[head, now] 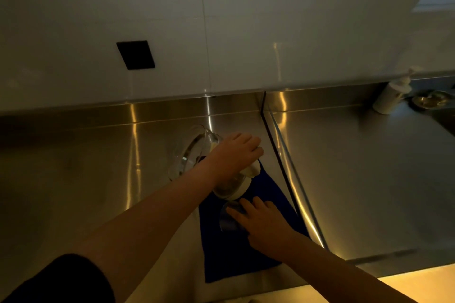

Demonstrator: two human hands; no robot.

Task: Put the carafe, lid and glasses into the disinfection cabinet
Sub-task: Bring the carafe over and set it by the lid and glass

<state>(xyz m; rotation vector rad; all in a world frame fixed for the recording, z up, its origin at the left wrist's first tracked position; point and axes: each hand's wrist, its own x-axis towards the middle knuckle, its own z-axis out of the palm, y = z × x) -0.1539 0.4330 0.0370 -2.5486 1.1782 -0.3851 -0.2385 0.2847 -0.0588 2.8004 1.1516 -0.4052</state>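
A clear glass carafe [190,152] is tilted over the steel counter [86,179], its round body toward the back wall. My left hand [236,151] grips it from above near its neck. A whitish piece [234,186], perhaps the lid end, shows just below that hand. A clear glass [230,221] stands on a dark blue cloth [246,253] nearer to me. My right hand [262,220] holds this glass, thumb and fingers curled around its side. No cabinet is in view.
A raised seam [279,152] divides the counter just right of the cloth. At the far right stand a white pump bottle [391,96], a small metal dish [430,100] and a sink edge [446,125]. A black socket plate [136,54] is on the wall.
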